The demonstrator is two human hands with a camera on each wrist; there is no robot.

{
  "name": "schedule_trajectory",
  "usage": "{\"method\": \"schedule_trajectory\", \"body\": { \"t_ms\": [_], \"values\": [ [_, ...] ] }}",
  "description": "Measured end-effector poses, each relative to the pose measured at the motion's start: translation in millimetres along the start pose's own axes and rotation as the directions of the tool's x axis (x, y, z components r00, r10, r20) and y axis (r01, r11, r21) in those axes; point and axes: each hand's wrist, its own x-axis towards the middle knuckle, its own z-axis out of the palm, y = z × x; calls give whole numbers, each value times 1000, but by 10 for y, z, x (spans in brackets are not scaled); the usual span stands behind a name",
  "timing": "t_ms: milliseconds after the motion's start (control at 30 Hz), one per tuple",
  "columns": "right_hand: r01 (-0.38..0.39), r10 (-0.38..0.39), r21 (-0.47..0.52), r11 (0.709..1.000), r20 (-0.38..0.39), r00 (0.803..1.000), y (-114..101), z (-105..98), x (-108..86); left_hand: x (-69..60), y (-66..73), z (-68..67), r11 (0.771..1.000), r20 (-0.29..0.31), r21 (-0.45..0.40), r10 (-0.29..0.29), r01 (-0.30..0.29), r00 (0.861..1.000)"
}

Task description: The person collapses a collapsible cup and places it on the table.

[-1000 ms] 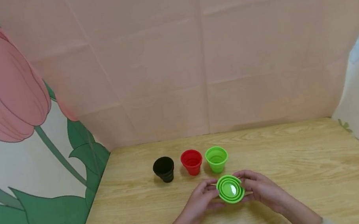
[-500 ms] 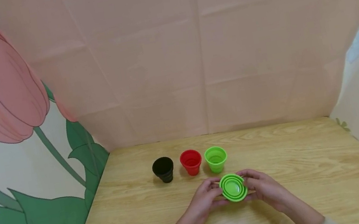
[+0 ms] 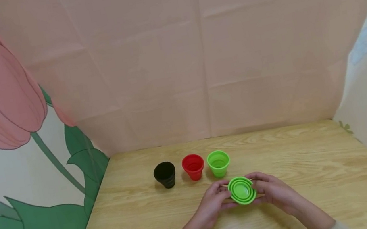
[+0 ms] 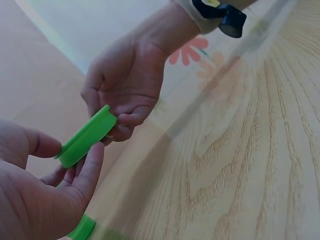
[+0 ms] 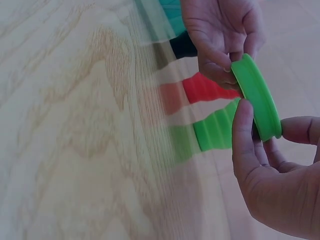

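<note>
A flat, collapsed green folding cup (image 3: 242, 191) is held up over the table between both hands, its rings nested and its mouth tilted toward the head camera. My left hand (image 3: 211, 205) grips its left edge, thumb at the rim and fingers beneath. On the opposite edge, my right hand (image 3: 276, 192) pinches it the same way. Seen side-on in the left wrist view, the cup (image 4: 89, 137) is a thin disc; the right wrist view also shows the cup (image 5: 256, 97) flattened. Just beyond the hands an expanded green cup (image 3: 219, 164) stands upright.
A red cup (image 3: 193, 167) and a black cup (image 3: 165, 175), both expanded and upright, stand in a row left of the green one. The wooden table (image 3: 305, 158) ends at a pinkish backdrop (image 3: 145, 64). Printed side panels flank it.
Both hands have shifted slightly right with the collapsed cup between them, while the head view has turned a little. Their hold looks the same, and the standing cups keep their places.
</note>
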Motion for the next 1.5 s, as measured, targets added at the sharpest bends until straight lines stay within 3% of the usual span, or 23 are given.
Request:
{"method": "schedule_trajectory", "body": {
  "t_ms": [200, 567, 867, 1000, 1133, 1500],
  "values": [
    [7, -7, 1, 1000, 18, 1000, 16, -109, -28, 80, -48, 77, 1000, -2, -4, 9, -9, 1000],
    [-34, 32, -53, 998, -26, 999, -26, -303, -8, 291, -132, 199, 1000, -37, 1, -26, 27, 999],
    [-59, 55, -112, 992, -40, 998, 25, -496, 51, 419, -189, 328, 999, -63, 32, -21, 23, 998],
    [-72, 62, -127, 989, -85, 994, -21, -639, 124, 581, -192, 446, 999, -100, 53, 13, -8, 995],
    [-81, 66, -128, 988, -115, 991, -46, -732, 144, 698, -203, 552, 997, -147, 78, 3, 9, 989],
    [-95, 78, -95, 991, -167, 983, 99, -842, 218, 872, -290, 626, 989, -196, 147, 19, 10, 980]
  ]
}}
